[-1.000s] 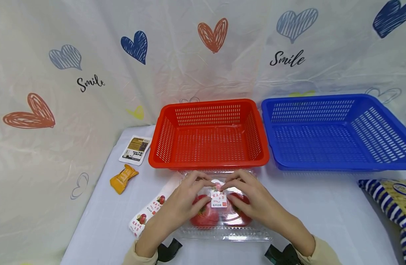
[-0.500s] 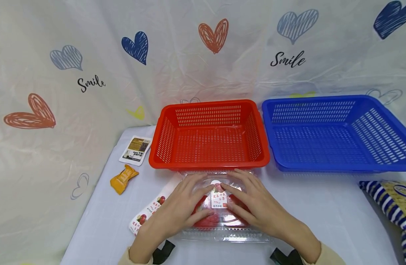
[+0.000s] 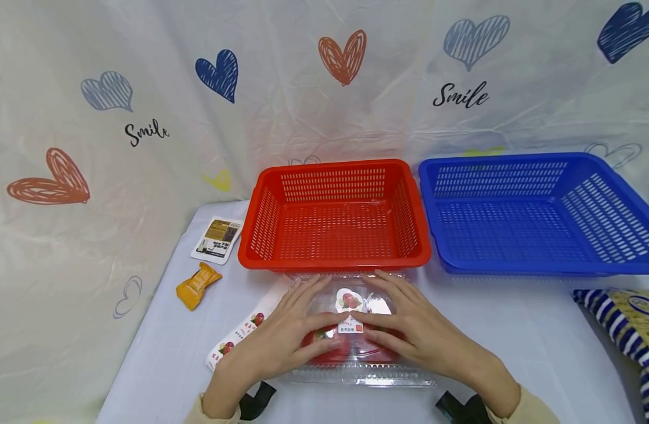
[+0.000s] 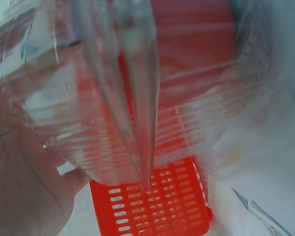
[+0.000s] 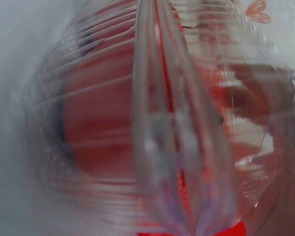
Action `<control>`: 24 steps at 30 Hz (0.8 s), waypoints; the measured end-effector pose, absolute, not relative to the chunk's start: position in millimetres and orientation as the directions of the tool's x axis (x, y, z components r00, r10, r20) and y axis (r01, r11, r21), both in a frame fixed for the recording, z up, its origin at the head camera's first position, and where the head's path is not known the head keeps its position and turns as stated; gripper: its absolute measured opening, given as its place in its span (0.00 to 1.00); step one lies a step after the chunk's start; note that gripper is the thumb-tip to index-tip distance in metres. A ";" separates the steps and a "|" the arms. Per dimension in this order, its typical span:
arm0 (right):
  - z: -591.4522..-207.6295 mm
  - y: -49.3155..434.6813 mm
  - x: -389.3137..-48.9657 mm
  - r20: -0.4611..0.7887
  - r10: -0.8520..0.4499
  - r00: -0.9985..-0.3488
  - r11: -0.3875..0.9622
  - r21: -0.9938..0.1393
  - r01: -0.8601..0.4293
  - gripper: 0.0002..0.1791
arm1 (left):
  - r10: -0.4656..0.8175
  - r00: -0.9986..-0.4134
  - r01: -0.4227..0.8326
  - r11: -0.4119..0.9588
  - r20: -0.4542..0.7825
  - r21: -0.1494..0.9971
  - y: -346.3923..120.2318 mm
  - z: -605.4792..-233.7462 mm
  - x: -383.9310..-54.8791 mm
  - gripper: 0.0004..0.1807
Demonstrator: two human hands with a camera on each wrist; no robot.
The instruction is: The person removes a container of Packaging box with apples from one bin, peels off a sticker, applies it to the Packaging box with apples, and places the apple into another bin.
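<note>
A clear plastic clamshell box [image 3: 367, 377] with red round fruit [image 3: 332, 356] inside lies on the white table in front of the red basket. A white sticker [image 3: 350, 301] printed with red fruit is on its lid. My left hand [image 3: 282, 335] rests on the left part of the lid, fingers spread and fairly straight. Opposite it, my right hand [image 3: 422, 333] lies on the right part in the same way, its index fingertip by the sticker. Both wrist views show the box's ribbed clear side [image 4: 187, 108] close up, blurred, with red fruit behind it.
A red basket [image 3: 332, 263] and a blue basket [image 3: 515, 266] stand behind the box. To the left lie a strip of printed stickers [image 3: 239, 335], an orange wrapped snack [image 3: 197, 287] and a white packet [image 3: 217, 240]. A striped bag [image 3: 629, 324] sits at the right.
Both hands' curled fingers have straightened and spread from the sticker's edges out over the lid. Their index fingers have since slid down across the sticker toward me. The box stays put.
</note>
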State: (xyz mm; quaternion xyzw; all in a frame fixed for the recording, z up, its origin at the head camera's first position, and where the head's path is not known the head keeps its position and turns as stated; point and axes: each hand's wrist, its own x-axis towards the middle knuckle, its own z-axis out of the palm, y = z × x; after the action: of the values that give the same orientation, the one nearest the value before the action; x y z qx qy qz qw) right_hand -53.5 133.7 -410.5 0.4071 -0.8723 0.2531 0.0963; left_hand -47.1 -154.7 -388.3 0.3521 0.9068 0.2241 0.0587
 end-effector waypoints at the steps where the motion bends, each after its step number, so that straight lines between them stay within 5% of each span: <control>1: -410.7 134.7 -53.9 0.385 -0.669 -0.635 0.529 -0.354 -0.772 0.19 | 0.673 -0.738 0.619 0.645 0.051 0.448 -155.6 -387.9 -47.6 0.24; 5: -409.9 136.3 -55.6 0.407 -0.700 -0.587 0.472 -0.353 -0.808 0.15 | 0.700 -0.712 0.642 0.613 0.060 0.461 -158.5 -386.2 -49.3 0.21; 14: -409.2 139.2 -55.3 0.394 -0.708 -0.586 0.413 -0.443 -0.796 0.13 | 0.690 -0.724 0.571 0.603 -0.005 0.557 -161.8 -384.7 -49.5 0.17; 24: -401.5 149.0 -45.8 0.384 -0.500 -0.776 0.406 -0.688 -0.602 0.24 | 0.512 -0.842 0.473 0.547 0.172 0.691 -168.7 -391.0 -46.4 0.19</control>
State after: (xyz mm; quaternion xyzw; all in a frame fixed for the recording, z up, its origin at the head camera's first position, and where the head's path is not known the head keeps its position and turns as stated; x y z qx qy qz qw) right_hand -45.8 149.0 -401.5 0.3294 -0.8363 0.4343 0.0587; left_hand -46.4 -168.7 -391.0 0.2800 0.8791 0.3848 0.0250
